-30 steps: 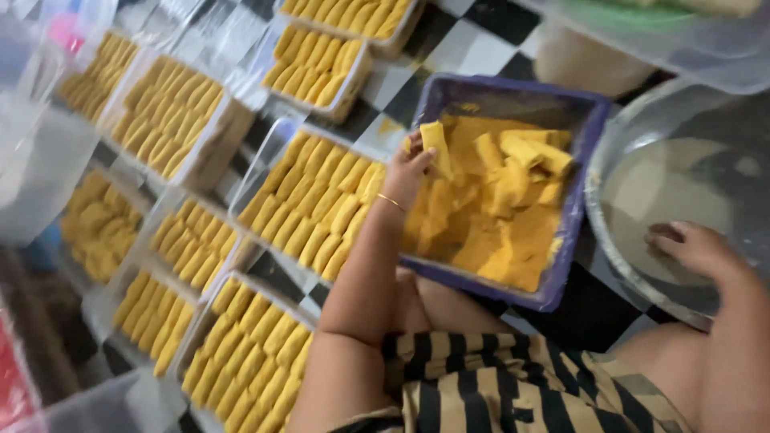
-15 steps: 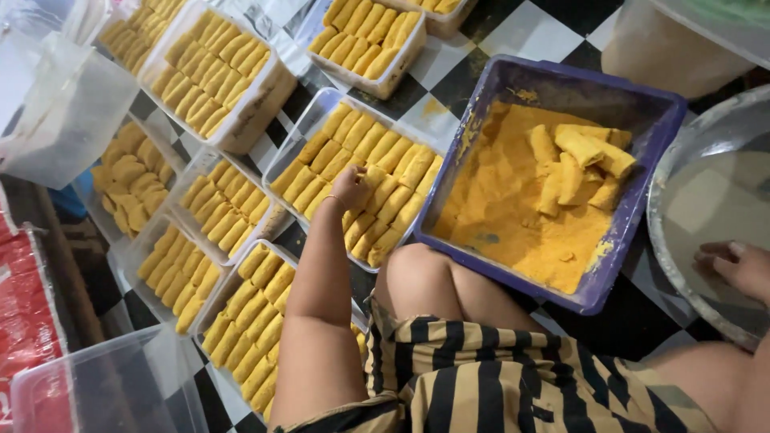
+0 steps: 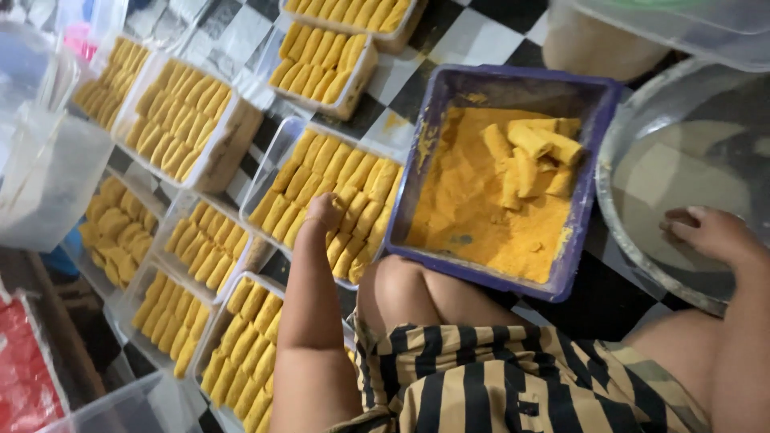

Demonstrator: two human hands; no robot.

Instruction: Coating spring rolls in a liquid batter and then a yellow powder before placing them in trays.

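My left hand (image 3: 322,215) rests fingers-down on the yellow breaded sticks in a clear plastic tray (image 3: 273,164) in front of my knee; whether it grips one I cannot tell. To its right stands a purple tub (image 3: 597,120) of orange-yellow crumbs with several coated sticks (image 3: 533,148) piled at its far side. My right hand (image 3: 710,234) lies on the rim of a metal bowl (image 3: 634,256) holding pale batter, fingers curled over the edge.
Several more clear trays of breaded sticks (image 3: 180,120) cover the black-and-white tiled floor (image 3: 473,32) to the left and behind. A translucent plastic container (image 3: 48,172) stands at far left, a red packet (image 3: 28,377) at bottom left. My striped shorts (image 3: 497,377) fill the foreground.
My left hand went from the purple crumb tub leftward to the tray of sticks and settled on them. My right hand stayed at the metal bowl.
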